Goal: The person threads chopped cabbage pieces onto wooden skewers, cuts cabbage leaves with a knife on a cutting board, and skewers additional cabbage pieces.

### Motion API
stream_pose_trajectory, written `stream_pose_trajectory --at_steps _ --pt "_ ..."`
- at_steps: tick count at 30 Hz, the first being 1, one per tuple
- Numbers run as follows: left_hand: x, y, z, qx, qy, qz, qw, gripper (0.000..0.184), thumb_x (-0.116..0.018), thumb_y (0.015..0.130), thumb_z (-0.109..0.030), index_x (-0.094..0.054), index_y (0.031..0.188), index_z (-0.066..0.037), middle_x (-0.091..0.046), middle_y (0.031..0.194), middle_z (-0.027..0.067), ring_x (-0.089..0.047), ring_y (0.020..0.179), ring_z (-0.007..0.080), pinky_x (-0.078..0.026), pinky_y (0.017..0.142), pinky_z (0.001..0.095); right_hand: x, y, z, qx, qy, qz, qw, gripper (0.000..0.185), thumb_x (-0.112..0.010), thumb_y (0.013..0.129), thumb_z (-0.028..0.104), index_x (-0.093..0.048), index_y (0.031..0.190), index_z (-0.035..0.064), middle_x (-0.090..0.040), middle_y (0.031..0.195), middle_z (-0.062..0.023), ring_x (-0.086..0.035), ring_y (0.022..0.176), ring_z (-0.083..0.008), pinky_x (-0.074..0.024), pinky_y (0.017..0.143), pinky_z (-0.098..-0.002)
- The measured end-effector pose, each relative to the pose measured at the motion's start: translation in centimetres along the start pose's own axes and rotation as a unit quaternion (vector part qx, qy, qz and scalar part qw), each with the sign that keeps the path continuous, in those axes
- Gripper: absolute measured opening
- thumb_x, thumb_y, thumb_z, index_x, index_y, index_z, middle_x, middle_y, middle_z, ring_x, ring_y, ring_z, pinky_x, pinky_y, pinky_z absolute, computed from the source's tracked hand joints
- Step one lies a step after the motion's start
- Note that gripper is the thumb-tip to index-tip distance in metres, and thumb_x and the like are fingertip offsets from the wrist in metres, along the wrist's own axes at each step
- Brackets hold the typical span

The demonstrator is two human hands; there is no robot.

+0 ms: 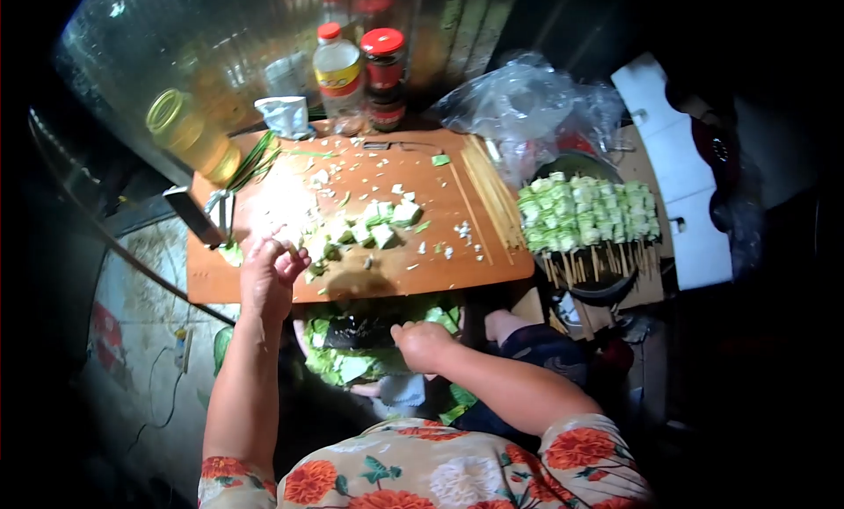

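Observation:
My left hand is over the left front part of the wooden cutting board, its fingers curled together; what they hold, if anything, is lost in the glare. Right beside it lie chopped pieces of pale green cabbage and small scraps. My right hand is closed around the handle of a cleaver, whose dark broad blade has small bits stuck to it. That blade is above a basin of cabbage leaves, just below the board's front edge.
Wooden skewers lie along the board's right side. Filled cabbage skewers rest across a dark pan. A plastic bottle, a red-lidded jar and a jar of yellow liquid stand behind the board, near a clear plastic bag.

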State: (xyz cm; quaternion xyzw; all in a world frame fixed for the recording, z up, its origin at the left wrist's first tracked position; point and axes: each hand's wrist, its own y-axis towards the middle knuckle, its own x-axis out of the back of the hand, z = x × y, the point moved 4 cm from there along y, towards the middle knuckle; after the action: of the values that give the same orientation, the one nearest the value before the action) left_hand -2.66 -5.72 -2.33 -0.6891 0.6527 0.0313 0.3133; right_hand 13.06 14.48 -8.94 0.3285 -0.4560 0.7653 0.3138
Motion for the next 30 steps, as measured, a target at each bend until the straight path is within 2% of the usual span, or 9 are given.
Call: stream_pose_trajectory --at_steps 4,6,9,12,22,24,26,28,30 --pt "-3.6 -0.2 1.8 0.036 -0.033 0.06 0.997 0.036 -0.057 0.088 -0.009 -0.05 0.123 -0.003 -0.061 0.081 0.0065 -0.065 0.072 0.021 -0.059 0.069 0.0332 2.0 0.4 -2.1 -0.085 0.026 0.021 0.996 0.019 -0.057 0.076 0.017 -0.062 0.087 0.0021 -0.066 0.087 -0.0187 -0.066 0.083 -0.0367 -0.053 0.075 -0.0468" --pt "-4.9 -0.4 2.0 0.041 -0.038 0.091 0.994 0.038 -0.057 0.087 -0.008 -0.049 0.124 -0.002 -0.062 0.083 0.0084 -0.066 0.073 0.0222 -0.059 0.07 0.0341 5.9 0.6 -5.1 -0.169 0.095 -0.21 0.958 0.016 -0.054 0.08 0.019 -0.063 0.081 0.0059 -0.066 0.085 -0.0178 -0.064 0.081 -0.0372 -0.0518 0.072 -0.0489" --pt "-6.7 -1.2 2.0 0.068 -0.059 0.108 0.99 0.04 -0.058 0.086 -0.005 -0.047 0.124 0.0 -0.063 0.085 0.0107 -0.066 0.074 0.0238 -0.059 0.071 0.035 10.0 0.2 -11.7 -0.28 0.032 -0.37 0.885 0.018 -0.058 0.085 0.025 -0.065 0.081 0.0085 -0.065 0.084 -0.0162 -0.063 0.077 -0.0358 -0.0519 0.067 -0.0466" --pt "-7.5 -1.6 2.3 0.097 -0.079 0.131 0.984 0.044 -0.06 0.083 -0.002 -0.047 0.125 0.001 -0.064 0.089 0.0133 -0.067 0.077 0.0257 -0.059 0.073 0.0364 11.7 -0.6 -16.3 -0.387 0.04 -0.26 0.884 0.02 -0.063 0.083 0.028 -0.069 0.083 0.0094 -0.067 0.086 -0.0148 -0.066 0.083 -0.0327 -0.0526 0.074 -0.0433" --pt "-6.6 -1.1 1.3 0.104 -0.107 0.123 0.981 0.05 -0.059 0.082 0.0 -0.042 0.129 0.004 -0.063 0.085 0.0138 -0.067 0.078 0.0275 -0.059 0.075 0.0385 10.6 0.6 -17.0 -0.447 0.102 -0.192 0.868 0.035 -0.062 0.078 0.034 -0.071 0.085 0.0015 -0.068 0.089 -0.0218 -0.067 0.087 -0.0376 -0.0533 0.077 -0.0427" --pt "-6.0 -0.7 0.8 0.096 -0.131 0.113 0.98 0.05 -0.059 0.082 0.0 -0.042 0.129 0.004 -0.062 0.084 0.0135 -0.067 0.078 0.0276 -0.058 0.076 0.0396 12.3 0.1 -15.7 -0.421 0.172 -0.188 0.87 0.037 -0.058 0.076 0.036 -0.07 0.08 0.0014 -0.068 0.083 -0.0212 -0.066 0.074 -0.0367 -0.0532 0.07 -0.0429" --pt "-5.6 -0.5 0.0 0.082 -0.125 0.106 0.983 0.051 -0.058 0.082 0.0 -0.042 0.131 0.003 -0.061 0.083 0.0129 -0.066 0.08 0.0275 -0.058 0.076 0.0393 12.8 -0.2 -13.6 -0.389 0.208 -0.193 0.877 0.029 -0.062 0.079 0.031 -0.069 0.084 0.0023 -0.068 0.077 -0.0183 -0.068 0.082 -0.0327 -0.052 0.07 -0.0429" --pt "-5.4 -0.4 -0.8 0.071 -0.118 0.099 0.986 0.053 -0.057 0.082 0.001 -0.042 0.133 0.002 -0.06 0.084 0.0127 -0.065 0.081 0.0272 -0.058 0.077 0.0383 13.3 -1.0 -8.5 -0.191 0.443 -0.262 0.836 0.016 -0.06 0.079 0.018 -0.062 0.076 0.0023 -0.063 0.066 -0.0099 -0.066 0.068 -0.0188 -0.0497 0.059 -0.0336" --pt "-5.1 -0.1 -1.1 0.065 -0.116 0.091 0.987 0.054 -0.056 0.082 0.001 -0.042 0.134 0.001 -0.06 0.085 0.0125 -0.065 0.081 0.0266 -0.059 0.075 0.0369 13.5 -2.1 -3.2 -0.059 0.466 -0.268 0.841 0.009 -0.059 0.077 0.01 -0.054 0.072 0.0034 -0.055 0.059 -0.0025 -0.056 0.058 -0.0081 -0.0445 0.053 -0.0258"
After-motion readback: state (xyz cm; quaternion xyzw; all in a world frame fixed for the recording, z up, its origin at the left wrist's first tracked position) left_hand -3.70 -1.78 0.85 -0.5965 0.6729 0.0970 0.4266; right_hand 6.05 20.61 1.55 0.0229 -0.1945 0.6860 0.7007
